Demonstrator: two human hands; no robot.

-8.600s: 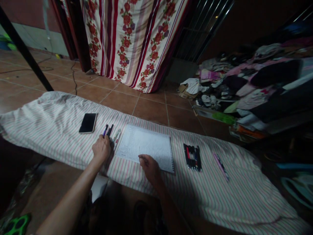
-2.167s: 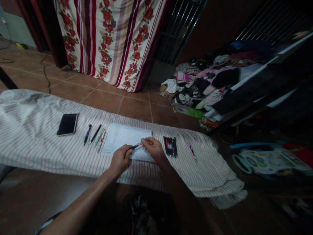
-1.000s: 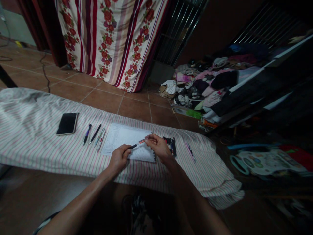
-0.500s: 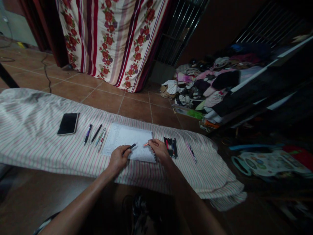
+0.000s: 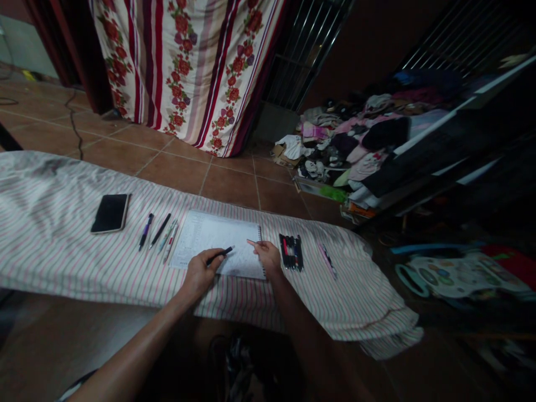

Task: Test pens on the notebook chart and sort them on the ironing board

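Note:
My left hand [image 5: 201, 272] is closed around a black pen [image 5: 221, 254], whose light tip points up and right over an open spiral notebook [image 5: 221, 229]. Across from it, my right hand [image 5: 268, 257] pinches a short, thin orange-pink stick [image 5: 252, 242], too small to name surely. The stick points left toward the pen, and a gap separates the two. Faint writing covers parts of the notebook page, and its coil runs down the right side. Just right of my right hand lies a group of several dark pens [image 5: 292, 251], one partly red.
Left of the notebook several pens [image 5: 159, 231] lie side by side, then a dark-screened tablet [image 5: 110, 213]. A pink and black pen [image 5: 328, 261] lies at the right. Striped cloth [image 5: 355, 290] covers the surface. Beyond are a floral curtain [image 5: 201, 72] and piled clothes [image 5: 347, 139].
My right hand has shifted slightly left and down, and the orange-pink stick now tilts up to the left. The left hand still holds the pen. The view has moved a little.

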